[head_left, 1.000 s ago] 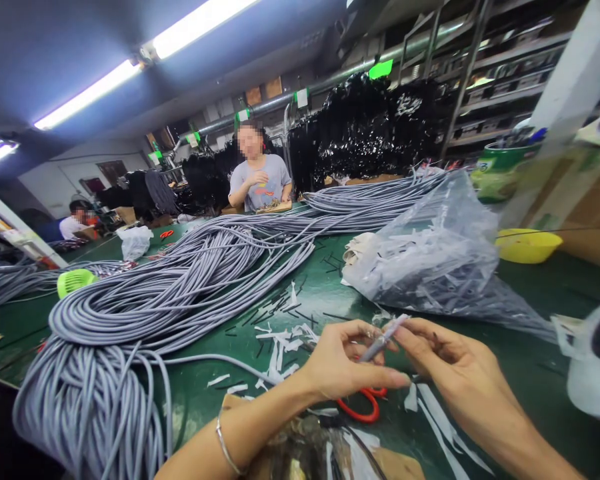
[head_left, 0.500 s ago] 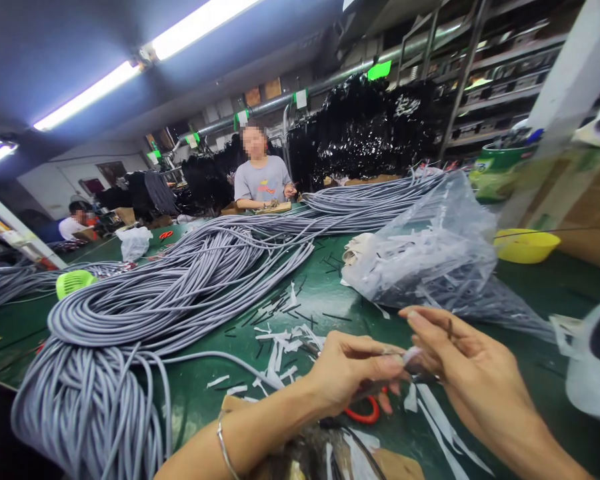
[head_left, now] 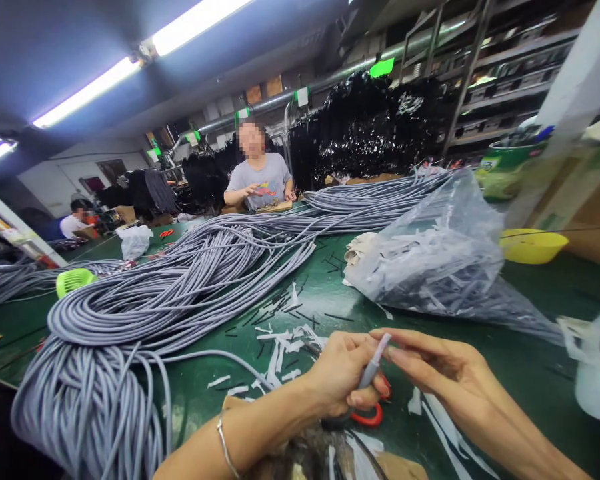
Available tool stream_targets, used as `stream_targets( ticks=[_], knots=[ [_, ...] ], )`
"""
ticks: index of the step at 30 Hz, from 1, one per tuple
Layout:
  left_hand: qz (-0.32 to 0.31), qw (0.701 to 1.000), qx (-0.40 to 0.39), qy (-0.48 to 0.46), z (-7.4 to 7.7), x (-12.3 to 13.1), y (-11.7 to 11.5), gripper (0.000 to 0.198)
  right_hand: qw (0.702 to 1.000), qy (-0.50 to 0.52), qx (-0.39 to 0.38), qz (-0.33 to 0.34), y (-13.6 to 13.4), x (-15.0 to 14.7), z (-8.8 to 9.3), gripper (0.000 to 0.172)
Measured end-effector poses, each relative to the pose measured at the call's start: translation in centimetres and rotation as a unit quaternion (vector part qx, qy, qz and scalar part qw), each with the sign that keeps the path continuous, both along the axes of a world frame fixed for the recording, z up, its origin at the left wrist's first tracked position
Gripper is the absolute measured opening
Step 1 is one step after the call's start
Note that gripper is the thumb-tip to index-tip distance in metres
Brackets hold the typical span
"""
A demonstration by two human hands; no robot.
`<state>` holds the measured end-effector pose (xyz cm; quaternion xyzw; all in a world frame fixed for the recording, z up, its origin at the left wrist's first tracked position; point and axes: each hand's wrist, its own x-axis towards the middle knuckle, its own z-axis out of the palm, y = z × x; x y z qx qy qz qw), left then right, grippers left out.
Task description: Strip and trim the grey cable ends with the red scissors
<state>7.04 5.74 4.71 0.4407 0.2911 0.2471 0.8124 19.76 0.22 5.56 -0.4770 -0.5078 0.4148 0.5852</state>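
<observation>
Closed around a grey cable end (head_left: 369, 373) is my left hand (head_left: 341, 373), at the lower middle of the view. A whitish wrapped tip (head_left: 383, 344) points up out of it. My right hand (head_left: 437, 367) has its thumb and fingertips pinched at that tip from the right. Red-handled scissors (head_left: 369, 417) lie just below my left hand, partly covered by it. Strips of white material (head_left: 279, 350) and short black pieces (head_left: 273, 307) are scattered on the green table beyond.
Large grey cable coils (head_left: 145, 300) cover the left and middle of the table (head_left: 325, 293). A plastic bag of white scraps (head_left: 430, 260), a yellow bowl (head_left: 533, 246) and a green bucket (head_left: 505, 170) stand at right. A person (head_left: 260, 177) sits opposite.
My left hand has turned, and the cable end now points upward. My right hand has moved left to its tip. The person opposite has raised one forearm.
</observation>
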Motion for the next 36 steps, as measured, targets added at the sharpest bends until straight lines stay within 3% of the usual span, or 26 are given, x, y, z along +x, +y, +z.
stream_targets(
  ticks=[4,7,10,13,15,17,19,20,22,24,28,31,34,36],
  knots=[
    [-0.008,1.0,0.008,0.012,0.2,0.0,0.2,0.06,0.998,-0.063,0.01,0.006,0.0,0.0,-0.3,0.036],
    [0.057,0.998,0.034,-0.004,0.5,-0.1,0.4,0.062,0.991,-0.108,0.038,-0.067,0.2,0.2,0.1,0.031],
    [0.127,0.987,0.095,0.006,0.8,-0.1,0.2,0.055,0.956,-0.176,0.127,-0.196,0.0,0.5,0.1,0.023],
    [0.149,0.962,0.211,0.087,1.0,-0.3,-0.5,0.025,0.911,-0.255,0.208,-0.247,-0.2,0.6,-0.4,0.014],
    [0.158,0.912,0.349,0.146,1.1,-0.7,-0.9,0.004,0.896,-0.285,0.23,-0.25,-0.3,0.8,-0.6,0.014],
    [0.147,0.828,0.508,0.185,1.3,-1.3,-1.2,0.012,0.896,-0.294,0.223,-0.247,-0.2,1.1,-0.4,0.016],
    [0.103,0.746,0.624,0.21,1.6,-1.8,-1.2,0.022,0.921,-0.28,0.169,-0.212,0.1,1.7,0.2,0.018],
    [0.077,0.719,0.656,0.216,1.8,-2.1,-1.1,0.025,0.939,-0.264,0.128,-0.18,0.3,2.0,0.5,0.02],
    [0.041,0.693,0.686,0.216,2.1,-2.4,-0.9,0.029,0.968,-0.212,0.051,-0.128,0.8,2.6,1.1,0.025],
    [0.033,0.697,0.687,0.204,2.3,-2.5,-0.8,0.031,0.978,-0.156,0.023,-0.138,1.2,2.9,1.4,0.034],
    [0.058,0.738,0.647,0.186,2.2,-2.3,-0.8,0.03,0.968,-0.09,0.076,-0.22,1.4,3.1,0.5,0.058],
    [0.061,0.763,0.624,0.156,2.0,-2.1,-0.9,0.027,0.979,-0.096,0.146,-0.11,1.0,2.9,-0.8,0.069],
    [0.051,0.784,0.605,0.129,1.9,-2.1,-1.0,0.025,0.966,-0.154,0.207,0.011,0.6,2.4,-1.3,0.048],
    [0.05,0.793,0.593,0.131,1.8,-2.0,-1.1,0.023,0.96,-0.172,0.22,0.017,0.5,2.0,-1.0,0.027]
  ],
)
